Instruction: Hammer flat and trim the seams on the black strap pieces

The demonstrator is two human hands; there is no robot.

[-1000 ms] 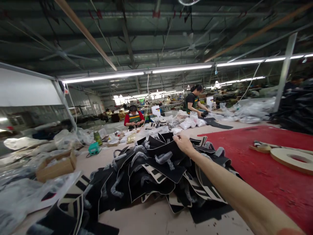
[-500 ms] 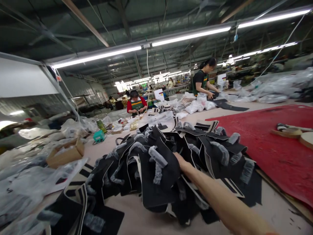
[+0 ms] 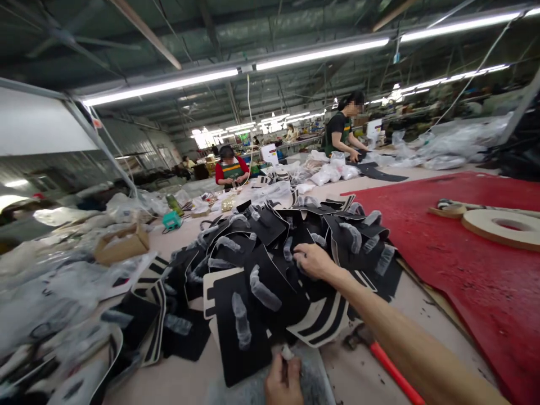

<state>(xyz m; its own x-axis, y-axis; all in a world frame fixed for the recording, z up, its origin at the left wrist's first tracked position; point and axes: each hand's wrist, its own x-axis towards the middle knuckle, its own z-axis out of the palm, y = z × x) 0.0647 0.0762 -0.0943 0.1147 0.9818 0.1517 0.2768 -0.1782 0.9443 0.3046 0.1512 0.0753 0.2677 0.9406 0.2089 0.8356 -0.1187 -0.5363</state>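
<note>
A heap of black panels (image 3: 242, 253) with cream, black-striped undersides lies before me. Short handle-like strips (image 3: 264, 289) wrapped in clear plastic sit on them. My right hand (image 3: 314, 260) reaches into the heap with curled fingers, closed at a black panel; its fingertips are partly hidden. Low in the view, my left hand (image 3: 284, 382) pinches a small whitish bit (image 3: 287, 352) that is too small to name. It is beside a flat black panel (image 3: 238, 337) and over a greyish translucent slab (image 3: 318, 368).
A red-handled tool (image 3: 396, 374) lies under my right forearm. On the right are a red sheet (image 3: 472, 270) and a tape roll (image 3: 502, 228). A cardboard box (image 3: 122, 247), a teal device (image 3: 171, 221) and plastic bags (image 3: 34, 304) stand left. Two people work across the table.
My left hand has come into view at the bottom. Panels at the front of the heap have shifted, uncovering the slab and the red-handled tool. My right hand stays in the heap.
</note>
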